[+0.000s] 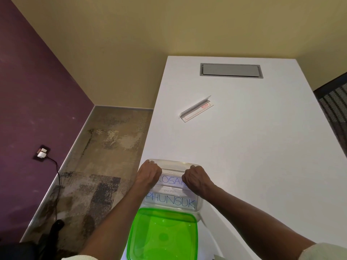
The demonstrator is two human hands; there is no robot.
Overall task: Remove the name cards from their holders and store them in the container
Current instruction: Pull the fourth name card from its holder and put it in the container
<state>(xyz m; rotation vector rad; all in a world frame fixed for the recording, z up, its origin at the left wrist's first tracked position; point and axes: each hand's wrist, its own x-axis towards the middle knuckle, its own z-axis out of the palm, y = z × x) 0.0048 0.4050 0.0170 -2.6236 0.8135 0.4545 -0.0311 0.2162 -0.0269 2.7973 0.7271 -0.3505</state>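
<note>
At near bench (244, 147) edge, left hand (149, 174) and right hand (195, 180) both clamped on name card (171, 180) over clear container (199, 203); second card (171, 200) inside; empty holder (196, 109) well apart; green lid (163, 235) beside container.

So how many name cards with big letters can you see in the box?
2. One reading ROSA... sits between the left hand and right hand; PHUNSUK lies nearer the green lid. Smaller cards may hide underneath.
</note>
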